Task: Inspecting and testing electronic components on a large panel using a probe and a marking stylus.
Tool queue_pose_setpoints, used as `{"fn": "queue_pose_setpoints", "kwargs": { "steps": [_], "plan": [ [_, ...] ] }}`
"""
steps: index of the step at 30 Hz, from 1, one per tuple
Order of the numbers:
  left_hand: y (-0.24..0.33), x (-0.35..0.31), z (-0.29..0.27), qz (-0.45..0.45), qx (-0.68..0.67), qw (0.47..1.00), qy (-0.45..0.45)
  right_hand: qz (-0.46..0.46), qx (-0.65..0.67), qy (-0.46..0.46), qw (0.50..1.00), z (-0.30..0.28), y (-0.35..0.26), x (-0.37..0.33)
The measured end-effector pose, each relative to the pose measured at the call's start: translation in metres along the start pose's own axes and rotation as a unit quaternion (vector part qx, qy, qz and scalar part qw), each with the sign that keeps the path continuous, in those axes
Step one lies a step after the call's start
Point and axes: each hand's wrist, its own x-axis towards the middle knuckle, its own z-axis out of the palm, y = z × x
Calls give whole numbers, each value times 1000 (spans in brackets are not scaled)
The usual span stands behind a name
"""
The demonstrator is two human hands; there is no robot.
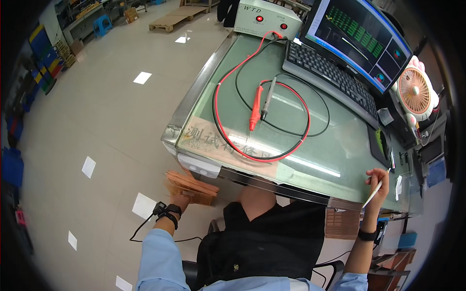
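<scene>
Off the desk's front left corner, my left hand is closed around a stack of thin copper-brown boards. The stack hangs at about desk height, tilted, and hides some of the fingers. My right hand rests over the desk's front right edge, its fingers wrapped round a slim white pen. On the glass-topped desk lie a red test probe and a grey-and-black test probe, side by side inside a loop of red and black leads.
The leads run to a white tester box with red lights. Beside it stand a black keyboard, a monitor and a pink fan. A brown gridded panel sits under the desk's right front. A wooden pallet lies on the floor.
</scene>
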Motion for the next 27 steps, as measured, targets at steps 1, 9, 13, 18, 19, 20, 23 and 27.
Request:
{"fn": "queue_pose_setpoints", "kwargs": {
  "steps": [1,9,13,18,19,20,23,27],
  "plan": [
    [1,4,-5,1,-11,997,-81,-1,7,-2,1000,-3,1,1],
    [-14,9,6,5,11,996,84,7,31,8,999,5,-2,-3],
    [-23,6,-5,19,-3,1000,1,-2,45,-2,999,5,-3,-1],
    [-64,-33,-88,38,-37,998,33,-5,84,-2,996,0,-5,-2],
    [-76,-54,-121,44,-53,995,68,-13,90,-5,996,-1,-1,-2],
    [-94,-79,-142,52,-108,987,107,-15,112,-6,994,3,-4,-2],
    [-116,-138,-234,83,-285,937,182,-22,151,-4,988,0,-11,-2],
    [-125,-215,-342,43,-394,890,226,-19,187,8,982,1,-29,-14]
  ]
}}
